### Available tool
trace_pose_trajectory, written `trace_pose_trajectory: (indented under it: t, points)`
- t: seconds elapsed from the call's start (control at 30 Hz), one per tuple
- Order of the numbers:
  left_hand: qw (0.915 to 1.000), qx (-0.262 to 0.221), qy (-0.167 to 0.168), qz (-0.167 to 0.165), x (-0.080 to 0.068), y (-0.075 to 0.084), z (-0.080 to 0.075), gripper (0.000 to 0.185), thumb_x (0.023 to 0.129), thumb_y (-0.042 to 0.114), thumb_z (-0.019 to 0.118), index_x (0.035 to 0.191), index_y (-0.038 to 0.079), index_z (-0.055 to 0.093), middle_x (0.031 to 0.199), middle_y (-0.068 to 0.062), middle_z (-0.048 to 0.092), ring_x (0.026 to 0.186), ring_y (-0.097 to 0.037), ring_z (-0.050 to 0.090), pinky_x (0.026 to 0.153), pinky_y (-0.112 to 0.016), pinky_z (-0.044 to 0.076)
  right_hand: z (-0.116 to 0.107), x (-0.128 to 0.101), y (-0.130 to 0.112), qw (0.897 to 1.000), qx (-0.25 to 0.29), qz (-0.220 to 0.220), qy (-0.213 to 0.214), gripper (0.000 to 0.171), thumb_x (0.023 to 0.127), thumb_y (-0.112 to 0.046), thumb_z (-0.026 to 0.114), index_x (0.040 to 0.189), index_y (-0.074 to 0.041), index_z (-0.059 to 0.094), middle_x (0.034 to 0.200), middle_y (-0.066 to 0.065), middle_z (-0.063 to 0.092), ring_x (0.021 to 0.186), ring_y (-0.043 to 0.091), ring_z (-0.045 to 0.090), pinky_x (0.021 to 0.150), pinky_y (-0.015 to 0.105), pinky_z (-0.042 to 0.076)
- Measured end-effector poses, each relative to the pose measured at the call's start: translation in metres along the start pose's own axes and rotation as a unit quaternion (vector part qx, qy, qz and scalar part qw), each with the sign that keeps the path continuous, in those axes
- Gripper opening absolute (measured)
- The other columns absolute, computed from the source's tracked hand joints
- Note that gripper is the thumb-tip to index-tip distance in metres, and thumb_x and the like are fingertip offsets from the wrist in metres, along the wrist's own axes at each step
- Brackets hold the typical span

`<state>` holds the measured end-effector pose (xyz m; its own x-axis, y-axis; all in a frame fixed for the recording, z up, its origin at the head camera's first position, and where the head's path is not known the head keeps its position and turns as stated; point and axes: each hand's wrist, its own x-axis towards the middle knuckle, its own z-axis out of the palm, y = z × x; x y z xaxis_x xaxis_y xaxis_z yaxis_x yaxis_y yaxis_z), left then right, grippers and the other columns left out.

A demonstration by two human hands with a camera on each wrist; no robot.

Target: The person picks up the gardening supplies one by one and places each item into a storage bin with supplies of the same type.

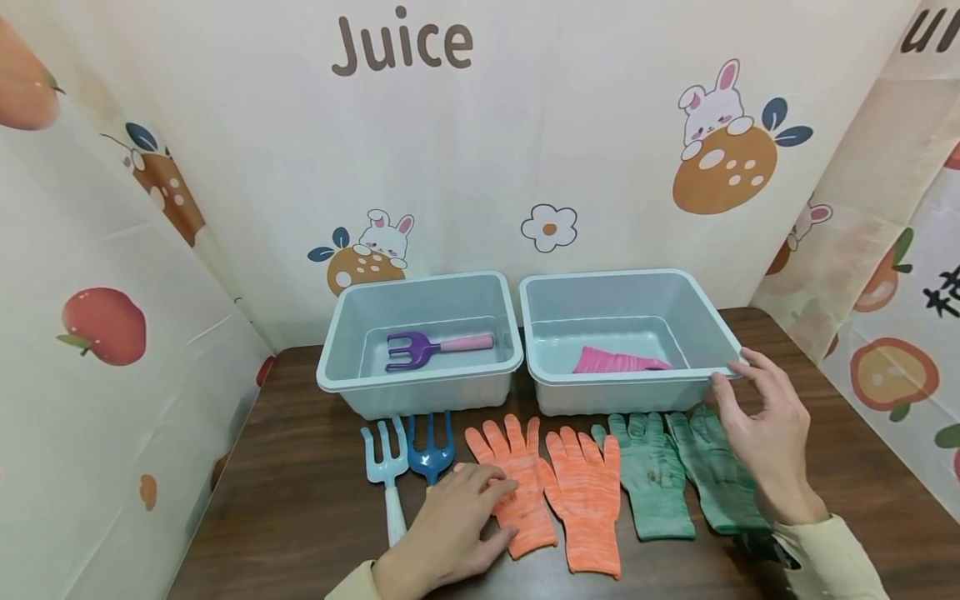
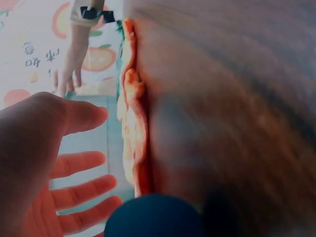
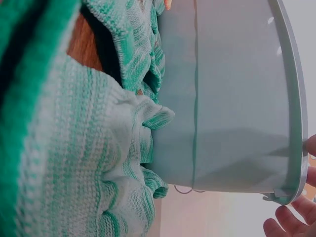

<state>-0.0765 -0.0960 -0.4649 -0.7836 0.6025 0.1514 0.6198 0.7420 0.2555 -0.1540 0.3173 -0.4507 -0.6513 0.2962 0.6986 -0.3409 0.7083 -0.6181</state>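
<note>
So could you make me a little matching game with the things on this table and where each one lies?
Things:
1. purple fork
2. pink glove
3. orange gloves
4. green gloves

Places:
A. in the right tub
B. on the table under the left hand
C. in the left tub
D. on the table by the right hand

Pairs: 1-C, 2-A, 3-B, 4-D

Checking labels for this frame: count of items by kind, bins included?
Rakes: 3 — purple rake, light blue rake, dark blue rake
Gloves: 5 — 2 orange gloves, 2 green gloves, pink glove
Bins: 2
Total: 10
</note>
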Motion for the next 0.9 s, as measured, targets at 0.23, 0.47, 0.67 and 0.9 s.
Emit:
trace_pose_trajectory:
  t: [0.23,0.47,0.67,0.9]
  points:
    - [0.9975,0.03,-0.063,0.008,0.003,0.007,0.006,0.042,0.101,0.051,0.067,0.135,0.027,0.07,0.131,0.005,0.068,0.117,-0.016,0.064,0.094,-0.039,0.057,-0.003,0.002,-0.001,1.0,-0.002,-0.007,-0.011,0.032,0.087,-0.002,0.083,0.118,0.004,0.078,0.14,0.02,0.069,0.128,-0.019,0.05,0.102,0.003,0.033]
    - [0.9957,0.051,-0.076,0.013,0.005,0.009,0.009,0.041,0.1,0.051,0.07,0.133,0.027,0.07,0.127,0.006,0.068,0.113,-0.014,0.064,0.091,-0.036,0.057,-0.006,0.004,0.002,1.0,-0.001,-0.031,-0.003,0.027,0.089,-0.008,0.081,0.113,0.005,0.079,0.135,0.023,0.071,0.123,-0.022,0.051,0.098,0.002,0.034]
    - [0.9944,0.07,-0.078,0.017,0.008,0.012,0.008,0.039,0.095,0.051,0.077,0.126,0.027,0.073,0.12,0.007,0.069,0.104,-0.012,0.064,0.083,-0.032,0.056,-0.006,0.004,0.004,1.0,-0.001,-0.027,-0.006,0.027,0.091,-0.009,0.08,0.114,0.005,0.079,0.136,0.024,0.07,0.124,-0.022,0.051,0.097,0.002,0.035]
    - [0.9938,0.088,-0.059,0.035,0.014,0.014,0.004,0.028,0.089,0.044,0.086,0.11,0.027,0.078,0.095,0.011,0.068,0.079,-0.007,0.063,0.068,-0.024,0.052,-0.006,0.006,0.004,0.999,0.001,-0.032,-0.005,0.028,0.091,-0.009,0.08,0.114,0.005,0.078,0.136,0.024,0.07,0.124,-0.022,0.051,0.099,0.002,0.035]
